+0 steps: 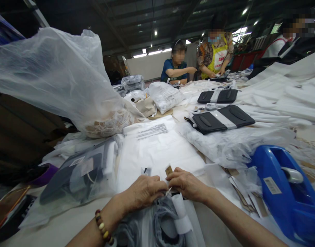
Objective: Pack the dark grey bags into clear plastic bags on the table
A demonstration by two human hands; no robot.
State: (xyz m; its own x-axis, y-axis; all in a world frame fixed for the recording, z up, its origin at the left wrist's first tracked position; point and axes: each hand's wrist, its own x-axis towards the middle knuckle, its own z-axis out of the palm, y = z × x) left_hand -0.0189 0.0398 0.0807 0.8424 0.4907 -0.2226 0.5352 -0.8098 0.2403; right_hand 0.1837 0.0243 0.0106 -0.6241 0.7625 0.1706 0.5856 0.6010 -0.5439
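Observation:
My left hand (147, 188) and my right hand (184, 183) come together low in the middle, fingers pinched closed. A small brown cardboard tag (169, 170) sticks up from my right fingertips. Between the hands shows a short bit of white string (169, 190); what my left fingers pinch is hidden. Directly below them lies a coiled grey strap (167, 219) with a white paper band (183, 221) beside it. Beyond my hands is a flat stack of white bags (157, 151) with printed text.
A blue tape dispenser (283, 192) stands at right, near loose tags. Black banded pouches (223, 119) lie farther back. At left are a clear-bagged dark item (80, 171) and a large plastic bag (59, 75) holding strings. Co-workers (215, 55) work across the table.

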